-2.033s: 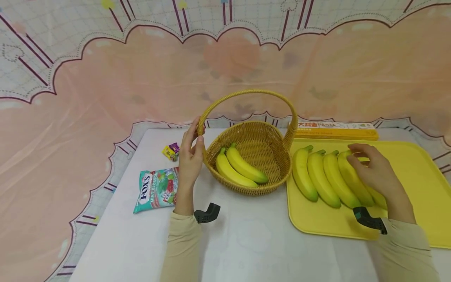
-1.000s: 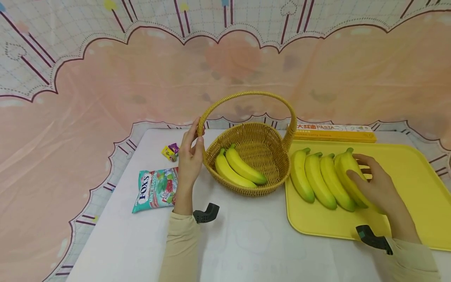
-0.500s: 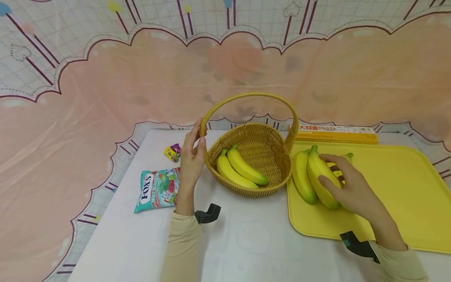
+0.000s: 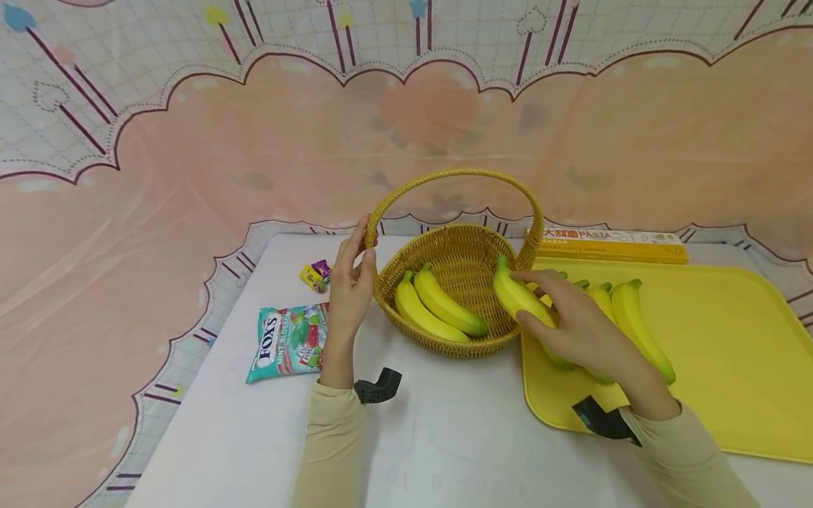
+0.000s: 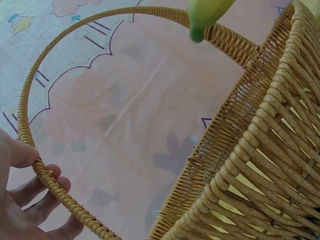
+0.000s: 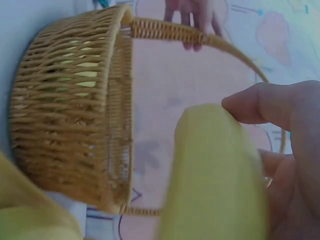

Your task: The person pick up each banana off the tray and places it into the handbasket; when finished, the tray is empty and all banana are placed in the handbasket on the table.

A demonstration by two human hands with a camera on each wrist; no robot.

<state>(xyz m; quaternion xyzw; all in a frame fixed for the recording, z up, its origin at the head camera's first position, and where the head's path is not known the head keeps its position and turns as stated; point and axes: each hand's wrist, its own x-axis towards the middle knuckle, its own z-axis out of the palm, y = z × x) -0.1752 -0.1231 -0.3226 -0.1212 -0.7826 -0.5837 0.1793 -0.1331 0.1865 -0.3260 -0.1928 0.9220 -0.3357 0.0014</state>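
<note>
My left hand [image 4: 359,255] pinches the foot of the wicker basket's handle [image 4: 375,215] between thumb and fingers; the left wrist view shows those fingers [image 5: 35,197] curled round the handle [image 5: 55,187]. My right hand [image 4: 552,310] grips a yellow banana [image 4: 516,295] and holds it above the basket's right rim [image 4: 508,331], green tip pointing into the basket. The same banana [image 6: 215,175] fills the right wrist view, with the basket [image 6: 70,100] beside it. Two bananas [image 4: 438,310] lie inside the basket. Other bananas [image 4: 635,321] lie on the yellow tray [image 4: 730,353], partly hidden by my right hand.
A FOX'S candy bag [image 4: 288,342] and small wrapped candies [image 4: 315,274] lie left of the basket. A long pasta box [image 4: 610,243] sits behind the tray. The white table [image 4: 457,437] is backed by a pink patterned cloth.
My right hand picked one banana from the row on the tray and carried it left to the basket's rim. The left hand stayed on the handle.
</note>
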